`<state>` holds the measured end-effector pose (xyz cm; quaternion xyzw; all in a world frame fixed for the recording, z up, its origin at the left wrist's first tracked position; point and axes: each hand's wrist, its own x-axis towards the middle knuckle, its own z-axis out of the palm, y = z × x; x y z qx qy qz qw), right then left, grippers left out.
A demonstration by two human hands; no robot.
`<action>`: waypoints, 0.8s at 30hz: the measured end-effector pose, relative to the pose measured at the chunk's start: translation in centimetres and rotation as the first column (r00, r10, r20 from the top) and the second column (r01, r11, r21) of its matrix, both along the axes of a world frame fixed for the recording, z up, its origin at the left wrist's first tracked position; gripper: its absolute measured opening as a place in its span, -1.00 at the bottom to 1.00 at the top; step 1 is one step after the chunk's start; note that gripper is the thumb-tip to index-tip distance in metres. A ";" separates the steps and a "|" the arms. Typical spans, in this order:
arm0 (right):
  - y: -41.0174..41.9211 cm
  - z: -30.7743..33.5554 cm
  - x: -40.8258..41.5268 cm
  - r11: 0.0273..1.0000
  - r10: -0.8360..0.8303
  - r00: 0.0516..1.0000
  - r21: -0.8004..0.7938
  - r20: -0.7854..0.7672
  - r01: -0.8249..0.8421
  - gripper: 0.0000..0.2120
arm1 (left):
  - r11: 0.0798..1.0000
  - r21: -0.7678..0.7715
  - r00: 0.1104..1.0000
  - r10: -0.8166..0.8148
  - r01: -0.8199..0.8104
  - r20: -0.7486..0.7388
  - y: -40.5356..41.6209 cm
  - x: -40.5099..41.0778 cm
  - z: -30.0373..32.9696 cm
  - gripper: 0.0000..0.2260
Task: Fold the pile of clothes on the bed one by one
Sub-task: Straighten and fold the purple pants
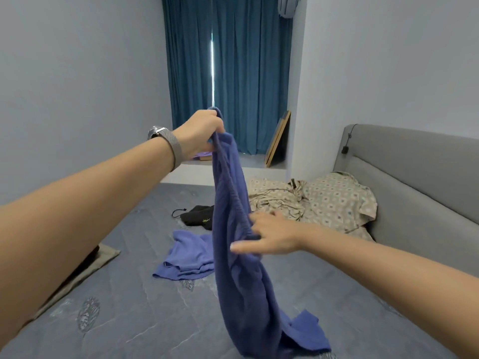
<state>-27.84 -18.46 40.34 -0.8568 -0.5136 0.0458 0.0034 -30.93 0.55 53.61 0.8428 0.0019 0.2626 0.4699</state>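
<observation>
Bedroom w/ teal curtain behind; grey bed (124, 301) below. Left hand (201, 132) is raised, fingers curled tight on the top end of the blue shorts (241, 268). Shorts hang from that grip, long axis running down to the bed, hem end trailing on it. Right hand (269, 237) is lower, at the waistband mid-length, fingers mostly straight, touching cloth, no clear pinch. More clothes lie beyond the shorts: blue top (186, 257), black item (197, 216).

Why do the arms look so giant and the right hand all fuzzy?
Head view: the wide-angle lens stretches the near forearms at the edges; the right hand is blurred, likely from motion, beside the blue garment; the left hand looks sharper.
</observation>
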 end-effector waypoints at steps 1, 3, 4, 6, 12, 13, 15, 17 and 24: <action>-0.5 0.6 0.9 0.997 -0.074 0.997 0.036 0.017 0.073 -0.41 | 0.961 0.264 0.991 0.104 -0.079 -0.081 1.2 -0.3 -0.1 -0.90; -2.1 2.2 3.3 0.972 -0.222 0.972 0.104 0.084 0.213 -0.41 | 0.674 0.709 0.878 0.448 -0.208 -0.168 4.0 -0.9 -1.5 -0.73; -3.0 3.0 4.4 0.956 -0.262 0.962 0.159 0.080 0.247 -0.46 | 0.534 0.822 0.807 0.566 -0.200 -0.171 5.3 -1.6 -2.5 -0.64; -4.5 4.6 6.2 0.929 -0.289 0.957 0.255 0.040 0.270 -0.55 | 0.373 0.925 0.700 0.679 -0.066 -0.224 6.4 -2.7 -4.4 -0.53; -7.4 10.0 8.6 0.868 -0.494 0.713 0.243 0.498 0.432 -0.50 | 0.236 0.971 0.808 0.579 -0.034 -0.112 6.5 -1.7 -5.1 -0.47; -7.9 11.5 8.9 0.832 -0.554 0.658 0.308 0.510 0.462 -0.49 | 0.329 0.941 0.810 0.573 -0.084 -0.128 6.3 -1.6 -3.9 -0.49; -9.0 14.9 8.9 0.756 -0.649 0.616 0.472 0.447 0.454 -0.45 | 0.508 0.810 0.851 0.525 -0.292 -0.022 5.9 -1.8 -0.7 -0.56; -9.6 18.2 8.4 0.647 -0.709 0.631 0.646 0.314 0.405 -0.43 | 0.622 0.557 0.823 0.518 -0.550 0.234 5.8 -2.3 3.2 -0.66; -7.3 17.9 7.8 0.609 -0.669 0.729 0.670 0.145 0.425 -0.78 | 0.780 0.493 0.918 0.379 -0.384 0.116 2.2 -0.8 4.0 -0.69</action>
